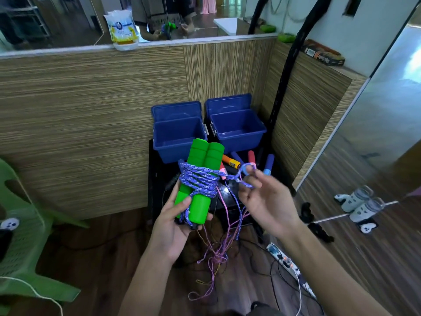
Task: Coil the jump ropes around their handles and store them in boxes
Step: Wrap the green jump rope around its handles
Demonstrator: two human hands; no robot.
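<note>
Head view: left hand fingers grip green handles, right hand fingers pinch rope; wood-grain wall, wooden floor.

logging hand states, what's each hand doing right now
Left hand: grips the two green handles with the blue rope coiled round them.
Right hand: pinches the rope's loose end loop.
</note>
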